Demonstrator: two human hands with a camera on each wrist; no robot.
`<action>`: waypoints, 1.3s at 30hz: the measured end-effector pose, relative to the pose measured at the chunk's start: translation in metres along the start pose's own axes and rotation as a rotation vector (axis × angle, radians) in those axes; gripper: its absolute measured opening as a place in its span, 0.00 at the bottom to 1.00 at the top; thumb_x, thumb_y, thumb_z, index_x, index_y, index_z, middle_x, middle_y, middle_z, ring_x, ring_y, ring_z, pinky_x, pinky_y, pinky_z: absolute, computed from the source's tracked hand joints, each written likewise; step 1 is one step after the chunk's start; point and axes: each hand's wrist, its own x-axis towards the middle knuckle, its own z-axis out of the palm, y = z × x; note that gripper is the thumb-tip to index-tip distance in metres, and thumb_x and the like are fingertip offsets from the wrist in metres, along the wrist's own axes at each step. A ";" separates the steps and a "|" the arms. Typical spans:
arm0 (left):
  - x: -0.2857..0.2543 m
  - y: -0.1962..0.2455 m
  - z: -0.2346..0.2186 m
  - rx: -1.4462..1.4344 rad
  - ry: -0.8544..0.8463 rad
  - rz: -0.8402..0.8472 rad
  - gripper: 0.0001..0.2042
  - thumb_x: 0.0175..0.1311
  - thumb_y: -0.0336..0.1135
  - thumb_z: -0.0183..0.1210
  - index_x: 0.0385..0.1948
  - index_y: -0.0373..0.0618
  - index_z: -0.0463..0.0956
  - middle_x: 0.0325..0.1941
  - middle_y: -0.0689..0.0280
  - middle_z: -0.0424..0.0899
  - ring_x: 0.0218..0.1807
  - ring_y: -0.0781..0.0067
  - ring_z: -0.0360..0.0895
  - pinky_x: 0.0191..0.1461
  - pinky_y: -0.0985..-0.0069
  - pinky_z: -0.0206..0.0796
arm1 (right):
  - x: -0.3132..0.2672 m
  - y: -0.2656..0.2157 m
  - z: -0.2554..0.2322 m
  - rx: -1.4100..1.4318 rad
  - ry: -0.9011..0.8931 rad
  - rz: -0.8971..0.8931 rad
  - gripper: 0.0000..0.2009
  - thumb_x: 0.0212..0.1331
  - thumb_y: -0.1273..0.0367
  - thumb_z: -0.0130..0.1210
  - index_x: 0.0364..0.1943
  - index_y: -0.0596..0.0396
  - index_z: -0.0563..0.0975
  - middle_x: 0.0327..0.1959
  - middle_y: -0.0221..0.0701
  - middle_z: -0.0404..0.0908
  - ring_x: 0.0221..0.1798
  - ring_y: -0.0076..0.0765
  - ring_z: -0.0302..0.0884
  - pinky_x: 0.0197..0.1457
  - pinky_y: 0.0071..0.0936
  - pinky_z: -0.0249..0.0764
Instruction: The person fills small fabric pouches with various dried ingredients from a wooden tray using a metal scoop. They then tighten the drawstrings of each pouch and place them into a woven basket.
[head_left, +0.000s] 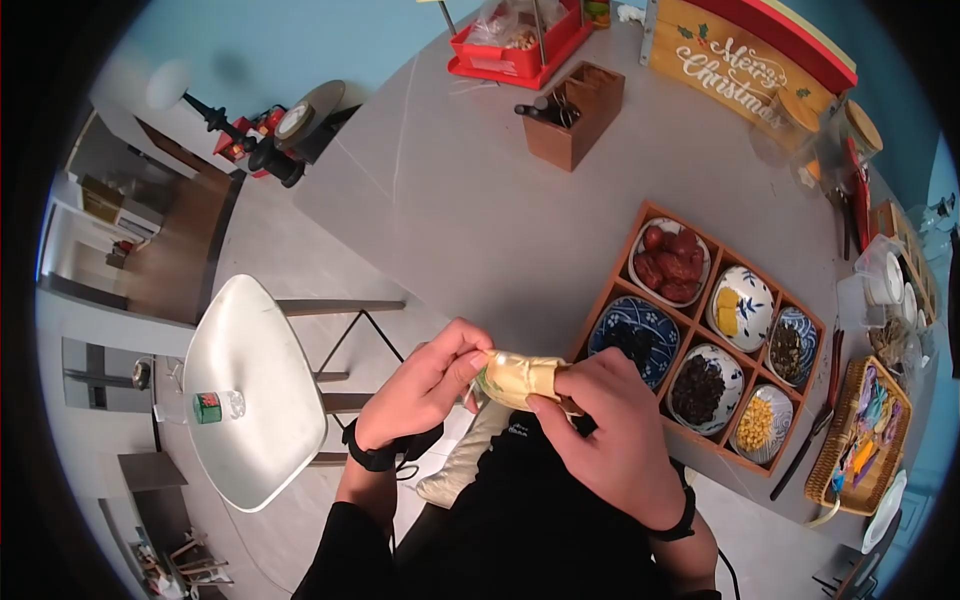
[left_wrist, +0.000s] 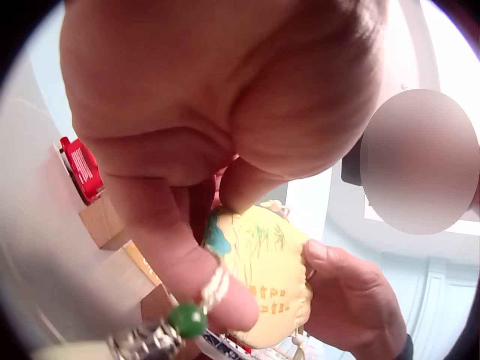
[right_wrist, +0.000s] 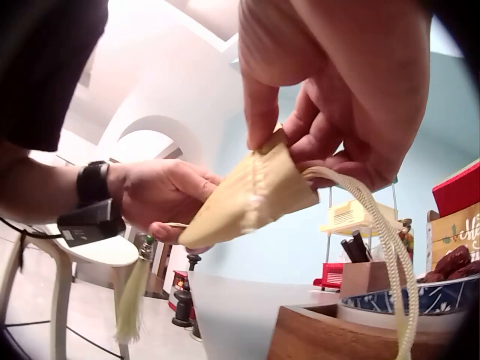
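Note:
A small yellow cloth pouch, with a painted plant design and lettering in the left wrist view, is held between both hands above the lap. My left hand pinches its rounded end between thumb and fingers. At the gathered mouth, my right hand grips the cloth, some fingertips hidden behind it. A pale braided cord hangs from the mouth side in the right wrist view. From the other end dangles a pale tassel, and a green bead shows by the left fingers.
Beside the right hand, a wooden compartment tray holds bowls of red dates, yellow pieces and dried bits. A wicker basket of colourful threads lies at right. A wooden holder stands farther back; a white chair is at left.

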 end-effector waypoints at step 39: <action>0.028 -0.035 0.021 0.207 -0.345 0.076 0.33 0.42 0.32 0.75 0.51 0.45 0.63 0.52 0.64 0.72 0.55 0.70 0.72 0.58 0.72 0.65 | 0.067 0.089 -0.103 -0.671 -0.145 0.017 0.11 0.53 0.72 0.58 0.42 0.58 0.78 0.38 0.38 0.75 0.44 0.50 0.76 0.47 0.42 0.73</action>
